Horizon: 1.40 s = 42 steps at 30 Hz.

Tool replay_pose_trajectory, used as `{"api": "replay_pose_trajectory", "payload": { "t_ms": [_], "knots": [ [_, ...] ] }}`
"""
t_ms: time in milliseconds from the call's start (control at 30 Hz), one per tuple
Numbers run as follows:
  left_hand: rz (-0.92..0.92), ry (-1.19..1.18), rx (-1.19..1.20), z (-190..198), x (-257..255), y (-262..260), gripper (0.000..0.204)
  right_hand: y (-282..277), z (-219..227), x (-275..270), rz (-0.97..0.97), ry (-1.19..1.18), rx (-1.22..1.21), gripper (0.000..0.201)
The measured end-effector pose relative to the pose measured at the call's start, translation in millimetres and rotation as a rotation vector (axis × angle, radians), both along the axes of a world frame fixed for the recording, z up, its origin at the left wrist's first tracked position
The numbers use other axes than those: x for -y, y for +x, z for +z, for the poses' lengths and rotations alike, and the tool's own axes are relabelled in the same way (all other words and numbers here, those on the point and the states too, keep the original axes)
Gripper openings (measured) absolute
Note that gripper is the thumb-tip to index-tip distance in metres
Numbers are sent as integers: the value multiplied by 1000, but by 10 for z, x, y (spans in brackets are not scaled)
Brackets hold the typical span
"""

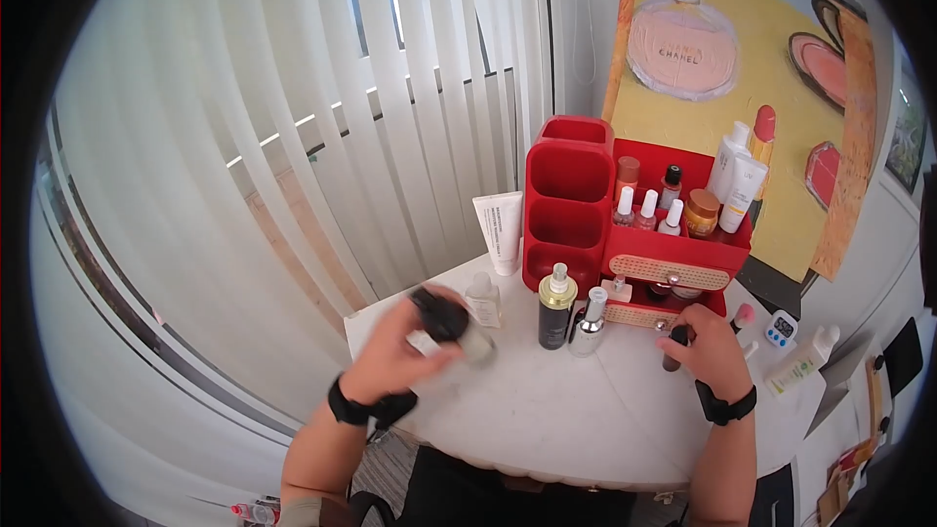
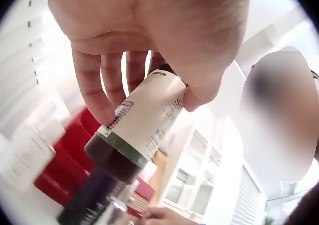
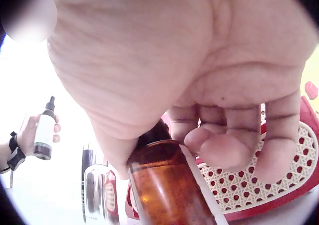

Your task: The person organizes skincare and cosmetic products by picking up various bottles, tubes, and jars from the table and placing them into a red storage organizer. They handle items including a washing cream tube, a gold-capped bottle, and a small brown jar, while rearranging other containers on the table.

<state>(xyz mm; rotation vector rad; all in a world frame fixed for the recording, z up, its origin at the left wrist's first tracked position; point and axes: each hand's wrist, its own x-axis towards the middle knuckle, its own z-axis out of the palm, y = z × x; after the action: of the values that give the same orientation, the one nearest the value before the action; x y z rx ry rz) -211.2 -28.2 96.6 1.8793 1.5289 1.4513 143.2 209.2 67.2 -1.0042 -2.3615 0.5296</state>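
My left hand (image 1: 395,351) grips a bottle (image 1: 476,346) with a black top, blurred, above the table's left part. In the left wrist view this bottle (image 2: 144,117) shows a cream label, a green band and a dark end, with the fingers and thumb around it near its top. At the right, in front of the red organizer's lower drawer (image 1: 634,316), my right hand (image 1: 714,356) pinches a small dark bottle (image 1: 672,351). The right wrist view shows it as an amber bottle (image 3: 167,185) with a black cap, other fingers curled beside the woven drawer front (image 3: 239,190).
A dark bottle with a gold collar (image 1: 555,312) and a silver-capped bottle (image 1: 589,324) stand mid-table. A clear bottle (image 1: 483,303) and a white tube (image 1: 503,234) are at the left. The red organizer (image 1: 571,181) holds several cosmetics. A timer (image 1: 781,329) and green-labelled tube (image 1: 802,363) lie right.
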Motion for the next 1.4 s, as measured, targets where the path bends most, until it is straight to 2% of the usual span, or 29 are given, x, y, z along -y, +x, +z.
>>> {"api": "replay_pose_trajectory", "payload": {
  "t_ms": [67, 100, 167, 267, 433, 667, 767, 833, 867, 933, 967, 1000, 1067, 1100, 1133, 1200, 1233, 1267, 1333, 1400],
  "knots": [
    [191, 58, 202, -35, -50, -281, 48, 17, -26, -11, -1, -6, -15, 36],
    [193, 66, 201, -55, -123, -419, 48, 16, -32, -17, -3, -11, -26, 38],
    [377, 23, 213, -118, -310, -684, 47, 14, -42, -28, -2, 11, -25, 39],
    [417, -11, 145, -350, -577, -973, 46, 11, -61, -42, -20, 26, -27, 39],
    [459, -43, 146, -527, -913, -1049, 47, 5, -64, -30, -66, 25, -11, 39],
    [406, -85, 140, -648, -1024, -1143, 45, -14, 7, 25, -83, -71, 0, 42],
    [332, -131, 294, -651, -1013, -1135, 43, 11, 6, -3, -46, -173, 103, 44],
    [292, -104, 249, -712, -1015, -1185, 43, -7, 31, 71, 41, -81, 65, 44],
    [258, -112, 266, -744, -1028, -1204, 43, -3, 38, 94, 8, -84, 83, 44],
    [233, -63, 323, -786, -1019, -1245, 45, -16, 42, 106, 68, -126, 97, 42],
    [213, -66, 339, -780, -1010, -1238, 45, -19, 37, 79, 137, -23, 129, 42],
    [231, -62, 341, -769, -992, -1219, 45, -19, 15, 50, 118, -25, 146, 42],
    [228, -55, 357, -771, -969, -1226, 46, -30, -3, 10, 160, 95, 85, 44],
    [244, -31, 353, -798, -967, -1244, 46, -84, 187, 99, 127, -101, 41, 35],
    [258, -5, 351, -820, -974, -1259, 46, -78, 165, 68, 104, -94, 54, 35],
    [251, -16, 382, -832, -956, -1286, 47, -24, -11, -72, 325, -61, -325, 24],
    [266, -40, 390, -818, -939, -1288, 47, -17, -88, -111, 419, -128, -418, 18],
    [272, -32, 383, -826, -937, -1291, 49, -48, -72, -37, 400, -121, -406, 18],
    [311, -72, 436, -775, -916, -1233, 50, -144, -23, 117, 372, -519, -761, 21],
    [318, -62, 436, -775, -915, -1217, 50, -131, -52, 85, 375, -464, -732, 24]
  ]
}}
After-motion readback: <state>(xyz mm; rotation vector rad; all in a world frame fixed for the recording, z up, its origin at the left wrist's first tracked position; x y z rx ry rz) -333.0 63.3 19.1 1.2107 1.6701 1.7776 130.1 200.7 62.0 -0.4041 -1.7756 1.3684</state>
